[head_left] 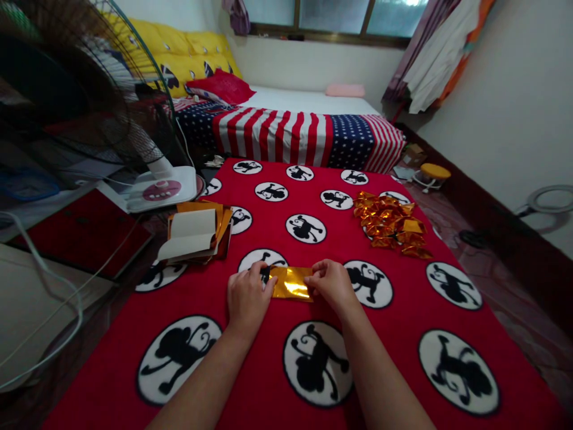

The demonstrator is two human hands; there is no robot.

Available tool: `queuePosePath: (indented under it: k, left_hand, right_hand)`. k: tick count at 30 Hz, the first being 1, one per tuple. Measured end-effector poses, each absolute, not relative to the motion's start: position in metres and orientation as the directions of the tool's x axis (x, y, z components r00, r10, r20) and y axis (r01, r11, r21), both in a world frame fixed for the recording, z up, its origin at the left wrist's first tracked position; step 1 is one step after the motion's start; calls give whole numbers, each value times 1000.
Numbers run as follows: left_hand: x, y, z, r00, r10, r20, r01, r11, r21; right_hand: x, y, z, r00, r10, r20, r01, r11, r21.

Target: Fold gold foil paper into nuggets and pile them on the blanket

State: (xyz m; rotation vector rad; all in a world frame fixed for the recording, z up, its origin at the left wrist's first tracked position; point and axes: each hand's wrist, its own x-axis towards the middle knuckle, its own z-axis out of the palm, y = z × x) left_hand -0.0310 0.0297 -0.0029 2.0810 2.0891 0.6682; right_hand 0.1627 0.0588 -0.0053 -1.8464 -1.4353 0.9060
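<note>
A folded sheet of shiny gold foil paper point(290, 283) lies flat, low over the red monkey-print cloth point(277, 239). My left hand point(249, 292) pinches its left end between thumb and fingers. At the opposite end, my right hand point(330, 280) grips the sheet's right edge, with the fingertips closed on it. Off to the right is a pile of folded gold foil pieces point(389, 222). On the left sits a stack of paper sheets point(194, 233), some pale and some gold-orange.
A standing fan point(163, 186) rises at the left, beside a dark red board point(85, 230) and white cables point(76, 292). Beyond the cloth is a bed with a striped, starred cover point(286, 134). A yellow stool point(435, 172) stands by the right wall.
</note>
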Motion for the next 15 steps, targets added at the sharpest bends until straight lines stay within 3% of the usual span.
queuePosePath:
  k: [2,7,12,15]
  left_hand:
    - [-31,30,-2,-47,973,224,918,-46,394]
    - [-33,30,-4,-62,970,235,884,-55,464]
    - [-37,37,-12,-128,947,293,674,-134,727]
    - [-38,41,-15,-124,973,196,410,-130,903]
  right_hand:
    - [165,57,-10,146,972,-182,465,-230,-855]
    - [165,49,-16,112,987,-116,358,-149,-922]
    - [166,45,-10,45,975,-216,79,-219,-973]
    - [167,45,-5,-10,968,-250,-34,-250,-968]
